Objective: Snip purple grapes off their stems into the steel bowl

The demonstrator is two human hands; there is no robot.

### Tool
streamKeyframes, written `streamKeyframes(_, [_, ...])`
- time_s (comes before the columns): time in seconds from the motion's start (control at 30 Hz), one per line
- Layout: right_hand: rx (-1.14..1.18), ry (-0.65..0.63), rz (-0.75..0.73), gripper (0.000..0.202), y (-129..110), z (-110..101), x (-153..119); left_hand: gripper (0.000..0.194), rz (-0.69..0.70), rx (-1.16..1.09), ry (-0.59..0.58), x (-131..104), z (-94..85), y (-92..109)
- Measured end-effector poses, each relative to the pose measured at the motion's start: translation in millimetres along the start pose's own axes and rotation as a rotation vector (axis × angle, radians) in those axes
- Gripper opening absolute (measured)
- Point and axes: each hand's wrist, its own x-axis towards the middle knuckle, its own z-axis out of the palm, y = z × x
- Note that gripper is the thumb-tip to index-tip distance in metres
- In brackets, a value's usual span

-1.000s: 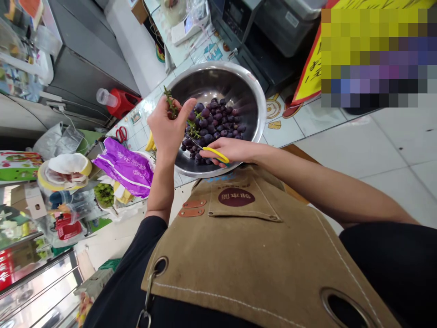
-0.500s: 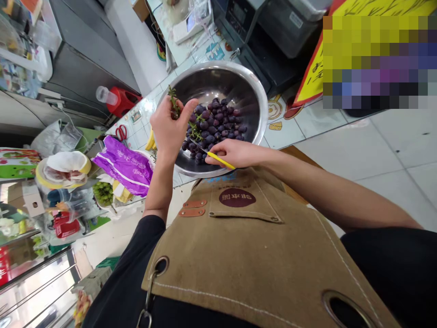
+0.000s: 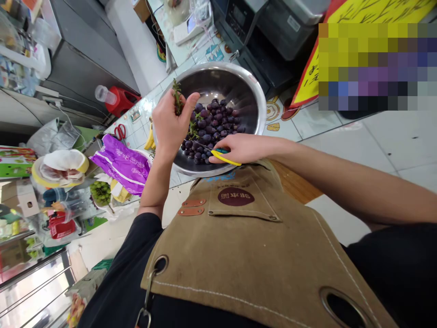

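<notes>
In the head view, a wide steel bowl [image 3: 260, 102] stands on the counter, with loose dark purple grapes [image 3: 221, 122] piled in it. My left hand [image 3: 170, 119] is closed around a green grape stem [image 3: 176, 93] over the bowl's left side. The stem's upper end sticks out above the fist and a lower part hangs by the grapes. My right hand [image 3: 246, 146] grips yellow-and-teal scissors [image 3: 227, 158] at the near rim. Their thin blades point left toward the stem, low over the grapes. My right fingers partly hide the handles.
Left of the bowl are bananas [image 3: 150, 136], red-handled scissors [image 3: 120, 132], a purple bag [image 3: 121, 164] and green grapes [image 3: 100, 193]. A red jug [image 3: 123, 100] stands farther back. Dark appliances [image 3: 235, 23] and a yellow sign [image 3: 309, 77] are beyond the bowl and to the right.
My right hand has shifted slightly right and up, and the scissors' handles have spread, showing the teal one. My left hand still holds the stem, moved slightly right.
</notes>
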Motion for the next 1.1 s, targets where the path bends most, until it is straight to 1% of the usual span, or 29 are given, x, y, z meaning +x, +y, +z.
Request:
streamKeyframes(0.23, [-0.141, 0.027, 0.031, 0.062, -5, -6, 6, 0.046, -0.016, -0.049, -0.050, 1, 3.4, 5])
streamKeyframes(0.37, [-0.172, 0.036, 0.045, 0.059, -7, -6, 10, 0.048, 0.015, -0.034, -0.030, 1, 5.5, 8])
streamKeyframes(0.53, [-0.181, 0.060, 0.010, 0.045, -6, -5, 17, 0.049, 0.069, -0.004, -0.009, 2, 6.2, 7])
streamKeyframes(0.63, [-0.201, 0.077, -0.025, 0.037, -4, -6, 17, 0.050, 0.058, -0.023, -0.024, 3, 6.5, 7])
streamKeyframes(0.73, [-0.208, 0.073, -0.061, 0.034, -1, -5, 16, 0.049, 0.030, -0.052, -0.057, 1, 7.2, 6])
streamKeyframes(0.83, [-0.223, 0.062, -0.070, 0.035, 1, 0, 11, 0.049, 0.015, -0.058, -0.082, -2, 7.0, 6])
streamKeyframes(0.93, [-0.198, 0.006, -0.048, 0.040, 4, 6, 0, 0.049, 0.020, -0.038, -0.094, -3, 4.6, 6])
streamKeyframes(1.03, [-0.104, 0.001, 0.024, 0.050, 7, 13, -12, 0.049, 0.025, -0.010, -0.087, -2, 1.3, 7])
streamKeyframes(1.1, [-0.012, 0.007, 0.033, 0.054, 7, 18, -17, 0.048, 0.019, -0.004, -0.088, -1, -0.3, 9])
